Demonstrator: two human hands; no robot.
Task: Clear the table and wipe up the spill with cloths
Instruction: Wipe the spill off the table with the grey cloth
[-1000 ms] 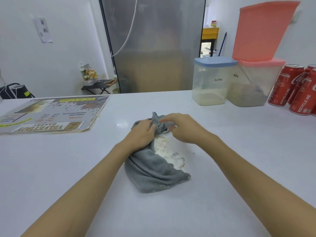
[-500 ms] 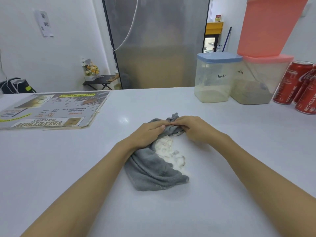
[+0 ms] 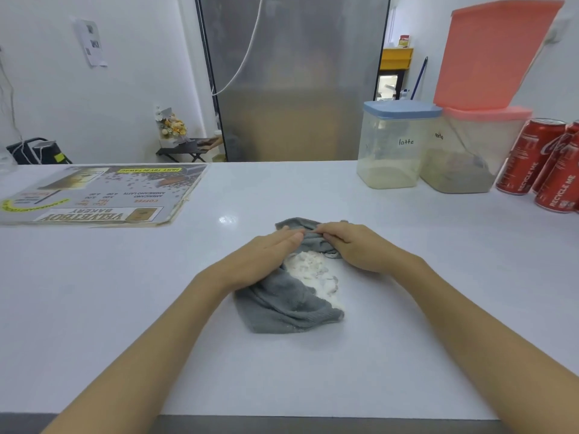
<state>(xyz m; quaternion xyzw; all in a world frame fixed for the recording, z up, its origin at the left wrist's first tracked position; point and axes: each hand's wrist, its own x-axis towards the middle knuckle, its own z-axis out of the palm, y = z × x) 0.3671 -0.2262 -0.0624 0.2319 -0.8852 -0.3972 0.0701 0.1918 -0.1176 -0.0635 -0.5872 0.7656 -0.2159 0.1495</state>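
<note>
A grey cloth (image 3: 282,305) lies bunched on the white counter (image 3: 125,308), curved round the left and far side of a pile of white powder spill (image 3: 313,270). My left hand (image 3: 263,255) rests flat on the cloth's left part, fingers straight and pointing to the right. My right hand (image 3: 351,245) sits on the far right end of the cloth, its fingers curled and pinching a fold of it. The fingertips of both hands almost meet above the powder.
A laminated bakery menu (image 3: 100,195) lies at the far left. At the far right stand a blue-lidded container labelled latte (image 3: 394,145), a pink-lidded container (image 3: 470,151) with its lid up, and red soda cans (image 3: 542,164). The counter's near edge (image 3: 282,418) runs along the bottom.
The raised end of the cloth has come down onto the counter. My left hand has flattened out on it, and both hands have lowered and drawn the cloth closer round the powder.
</note>
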